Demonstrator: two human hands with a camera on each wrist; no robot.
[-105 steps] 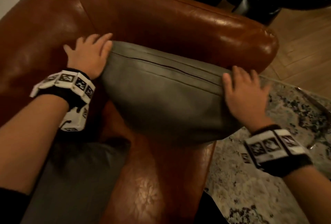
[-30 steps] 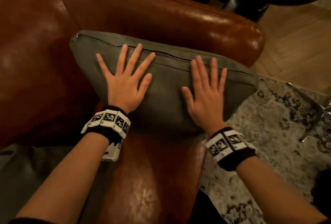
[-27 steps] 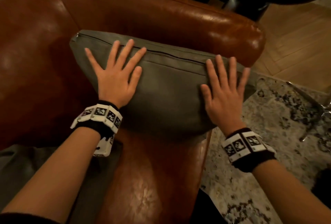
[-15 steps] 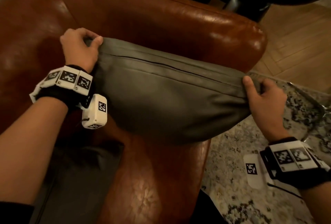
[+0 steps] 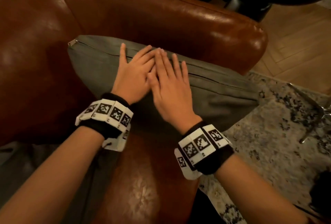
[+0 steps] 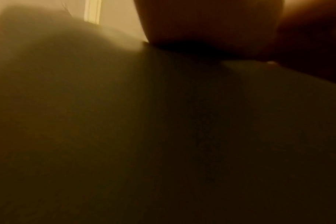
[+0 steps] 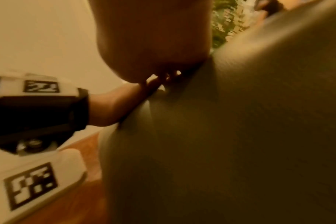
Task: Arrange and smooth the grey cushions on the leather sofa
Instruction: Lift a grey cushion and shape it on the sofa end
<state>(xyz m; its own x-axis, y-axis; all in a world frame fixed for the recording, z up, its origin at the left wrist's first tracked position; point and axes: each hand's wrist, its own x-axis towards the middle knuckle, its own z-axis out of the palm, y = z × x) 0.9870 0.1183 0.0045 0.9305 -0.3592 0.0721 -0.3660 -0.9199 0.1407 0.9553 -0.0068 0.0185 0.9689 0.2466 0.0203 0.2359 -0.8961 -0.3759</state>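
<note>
Hands lie flat, fingers straight: left hand (image 5: 133, 73) and right hand (image 5: 172, 87) press side by side, touching, on the middle of the grey cushion (image 5: 215, 96), which leans against the leather sofa (image 5: 161, 17) armrest on the right

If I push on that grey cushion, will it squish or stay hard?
Probably squish: the grey cushion bulges softly and creases near its right corner. It likely flops a bit when lifted, since it sags against the sofa arm. Both flat hands, left hand and right hand, press it without it sliding, so it seems not slippery.
</note>
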